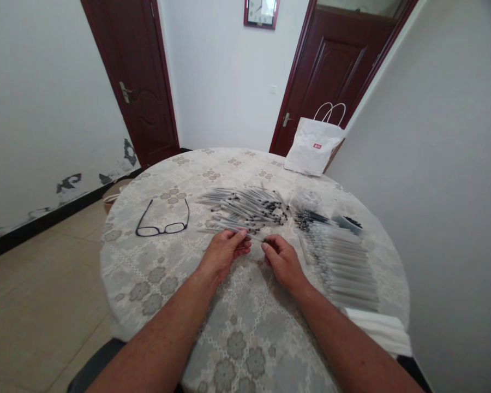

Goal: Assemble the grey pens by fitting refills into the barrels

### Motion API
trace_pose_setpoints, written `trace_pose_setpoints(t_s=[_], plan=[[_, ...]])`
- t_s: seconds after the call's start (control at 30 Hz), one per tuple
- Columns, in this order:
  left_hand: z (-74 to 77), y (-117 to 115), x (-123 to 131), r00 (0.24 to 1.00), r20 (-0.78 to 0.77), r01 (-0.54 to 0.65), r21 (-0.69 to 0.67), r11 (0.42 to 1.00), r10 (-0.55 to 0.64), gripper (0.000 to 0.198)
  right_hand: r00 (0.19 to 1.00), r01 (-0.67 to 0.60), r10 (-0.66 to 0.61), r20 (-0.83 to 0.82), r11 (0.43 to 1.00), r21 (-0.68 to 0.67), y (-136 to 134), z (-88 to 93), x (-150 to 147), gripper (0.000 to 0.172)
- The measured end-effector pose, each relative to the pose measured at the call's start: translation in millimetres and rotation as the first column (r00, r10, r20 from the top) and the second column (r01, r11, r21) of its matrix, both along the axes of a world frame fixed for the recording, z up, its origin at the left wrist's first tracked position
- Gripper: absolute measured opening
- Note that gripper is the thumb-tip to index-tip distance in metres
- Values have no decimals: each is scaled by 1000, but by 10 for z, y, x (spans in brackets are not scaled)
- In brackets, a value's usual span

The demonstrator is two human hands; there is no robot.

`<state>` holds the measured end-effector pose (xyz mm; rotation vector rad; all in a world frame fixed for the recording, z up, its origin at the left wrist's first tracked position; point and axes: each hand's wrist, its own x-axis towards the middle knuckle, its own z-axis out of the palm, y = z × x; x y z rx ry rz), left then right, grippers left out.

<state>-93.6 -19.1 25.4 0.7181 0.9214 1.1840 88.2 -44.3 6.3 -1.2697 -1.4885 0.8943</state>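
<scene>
Grey and slender, a pen-like stick (255, 238) spans the frame's centre: the left hand (228, 250) pinches it between thumb and fingers, and the right hand (285, 261) has fingertips closed at its dark end. A light, level hold in line should suit it best. Just above, similar sticks (249, 206) lie loosely heaped; at right, translucent-looking rods (347, 267) line patterned cloth (237, 314).

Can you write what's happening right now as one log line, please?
Left hand: holding thin grey stick | Right hand: at stick's dark end, grip unclear | Stick pile: just beyond hands | Eyeglasses: left of pile
</scene>
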Motion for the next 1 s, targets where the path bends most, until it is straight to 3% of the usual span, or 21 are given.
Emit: trace_pose_setpoints(t_s=[0.17, 0.3, 0.37, 0.47, 0.53, 0.6, 0.8, 0.9, 1.0], plan=[[27, -10, -1, 1000, -2, 1, -7, 1000, -1, 26, 996, 12, -13, -88, 1000, -7, 0, -32, 0, 40], [37, -21, 8, 1000, 0, 11, -5, 1000, -11, 27, 1000, 7, -8, -7, 999, -47, 13, -21, 11, 49], [30, -20, 7, 1000, -2, 10, 0, 1000, -10, 27, 1000, -3, 3, 13, 999, -38, 14, -8, 6, 43], [13, -13, -1, 1000, -3, -1, 2, 1000, 1, 26, 997, 6, -7, -83, 1000, -14, 7, -7, -10, 32], [5, -9, -3, 1000, -3, 1, 4, 1000, -1, 25, 988, 12, -14, -152, 1000, -11, 4, -19, -17, 44], [4, -8, -2, 1000, -10, 6, 3, 1000, -5, 25, 985, 18, -24, -172, 999, -31, 4, -29, -15, 45], [16, -14, 5, 1000, -22, 3, 6, 1000, -3, 27, 1000, 0, -3, -29, 997, -76, 14, -10, -6, 43], [15, -19, 5, 1000, -22, -6, 5, 1000, 6, 27, 991, 5, -12, -130, 999, -51, 8, 1, -19, 32], [15, -21, 8, 1000, -24, -6, 6, 1000, 7, 27, 975, -2, -15, -222, 997, -72, -3, 8, -30, 44]])
